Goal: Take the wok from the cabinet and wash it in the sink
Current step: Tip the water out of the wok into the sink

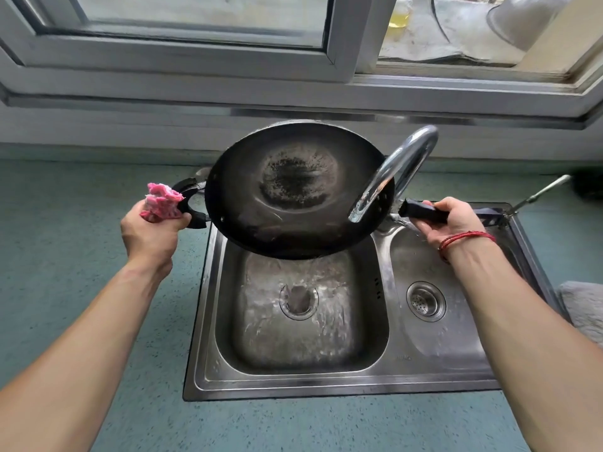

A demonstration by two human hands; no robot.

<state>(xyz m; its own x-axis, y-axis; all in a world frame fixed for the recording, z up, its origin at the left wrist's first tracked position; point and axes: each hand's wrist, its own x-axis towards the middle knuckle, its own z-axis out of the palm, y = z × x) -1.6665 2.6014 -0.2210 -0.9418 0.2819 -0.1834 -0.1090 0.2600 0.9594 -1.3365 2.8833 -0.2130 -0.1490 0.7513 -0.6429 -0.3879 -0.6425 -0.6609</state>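
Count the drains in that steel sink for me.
2. One round drain lies in the large left basin of the stainless steel sink, below the tilted black wok; one round strainer drain lies in the smaller right basin. None appears hidden.

Teal ctr-top (49, 207), steel dbl sink (293, 383) inset at ctr; grey mat (584, 308) at 3 o'clock, just beside sink rim.

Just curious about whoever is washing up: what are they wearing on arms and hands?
No sleeves or gloves show on either forearm. The right hand has a thin red string bracelet at its wrist, wound more than once. The left hand wears nothing.
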